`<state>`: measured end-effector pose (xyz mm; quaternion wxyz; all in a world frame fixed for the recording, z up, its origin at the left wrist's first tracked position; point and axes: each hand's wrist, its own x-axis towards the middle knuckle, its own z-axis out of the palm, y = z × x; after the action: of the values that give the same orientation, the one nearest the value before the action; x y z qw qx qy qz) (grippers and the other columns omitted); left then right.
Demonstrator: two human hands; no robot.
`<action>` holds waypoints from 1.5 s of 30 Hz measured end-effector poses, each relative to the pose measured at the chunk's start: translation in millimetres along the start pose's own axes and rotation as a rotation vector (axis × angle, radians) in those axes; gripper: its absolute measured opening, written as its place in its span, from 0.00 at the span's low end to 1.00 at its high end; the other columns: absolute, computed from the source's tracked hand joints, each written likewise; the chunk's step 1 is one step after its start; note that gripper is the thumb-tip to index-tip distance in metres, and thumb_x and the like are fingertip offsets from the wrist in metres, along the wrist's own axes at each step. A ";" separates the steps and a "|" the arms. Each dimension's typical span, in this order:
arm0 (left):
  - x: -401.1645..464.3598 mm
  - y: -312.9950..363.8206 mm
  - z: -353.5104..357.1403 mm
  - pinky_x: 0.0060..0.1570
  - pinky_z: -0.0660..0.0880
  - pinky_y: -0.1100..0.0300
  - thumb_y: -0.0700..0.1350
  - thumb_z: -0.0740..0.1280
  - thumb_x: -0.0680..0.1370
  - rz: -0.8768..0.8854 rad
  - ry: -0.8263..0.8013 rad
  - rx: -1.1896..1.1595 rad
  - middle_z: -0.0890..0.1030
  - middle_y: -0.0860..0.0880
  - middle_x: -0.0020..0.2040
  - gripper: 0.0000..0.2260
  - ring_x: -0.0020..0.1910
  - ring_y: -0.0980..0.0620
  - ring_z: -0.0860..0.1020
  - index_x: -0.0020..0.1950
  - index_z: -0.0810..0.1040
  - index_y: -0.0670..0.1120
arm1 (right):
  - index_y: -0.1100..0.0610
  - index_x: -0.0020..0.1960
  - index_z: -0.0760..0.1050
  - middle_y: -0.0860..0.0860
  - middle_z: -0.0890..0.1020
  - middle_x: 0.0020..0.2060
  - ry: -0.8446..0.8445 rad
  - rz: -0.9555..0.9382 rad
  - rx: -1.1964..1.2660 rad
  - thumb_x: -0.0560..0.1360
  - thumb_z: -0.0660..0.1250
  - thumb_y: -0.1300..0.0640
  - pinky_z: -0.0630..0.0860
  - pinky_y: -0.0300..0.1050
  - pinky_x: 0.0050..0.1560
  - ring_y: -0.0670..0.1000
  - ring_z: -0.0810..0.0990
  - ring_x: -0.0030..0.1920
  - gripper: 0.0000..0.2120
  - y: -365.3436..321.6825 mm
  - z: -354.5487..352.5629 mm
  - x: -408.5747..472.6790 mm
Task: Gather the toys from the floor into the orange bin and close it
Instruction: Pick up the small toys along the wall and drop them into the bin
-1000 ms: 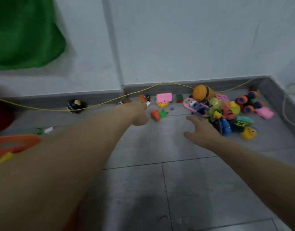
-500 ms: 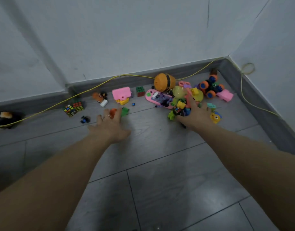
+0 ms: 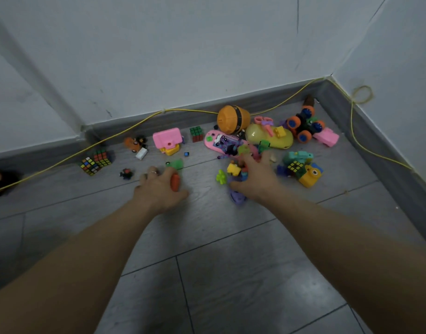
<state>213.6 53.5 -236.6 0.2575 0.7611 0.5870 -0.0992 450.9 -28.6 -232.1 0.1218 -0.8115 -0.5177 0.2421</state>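
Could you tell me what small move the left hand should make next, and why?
Probably close the fingers fully and lift. The left hand already curls round the small orange toy on the floor, while the right hand is busy in the toy pile. The bin isn't in view.

Two pale, scuffed walls [image 3: 183, 56] meet in a corner at far right above a grey skirting board [image 3: 50, 153]. A yellow cable [image 3: 125, 131] runs along the skirting, looping on the right wall. Grey wood-grain floor tiles [image 3: 231, 273] reflect dim light near the camera.
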 end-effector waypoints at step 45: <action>-6.8 34.5 32.1 0.51 0.77 0.47 0.67 0.60 0.75 0.337 0.088 0.338 0.56 0.38 0.72 0.36 0.64 0.38 0.67 0.77 0.45 0.61 | 0.44 0.70 0.67 0.60 0.40 0.76 -0.178 0.035 0.078 0.63 0.80 0.49 0.69 0.54 0.69 0.68 0.63 0.72 0.39 -37.1 27.4 0.2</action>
<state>249.0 25.3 -251.3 0.1134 0.8841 0.4376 -0.1185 407.7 -13.8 -238.9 0.1028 -0.7903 -0.5025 0.3352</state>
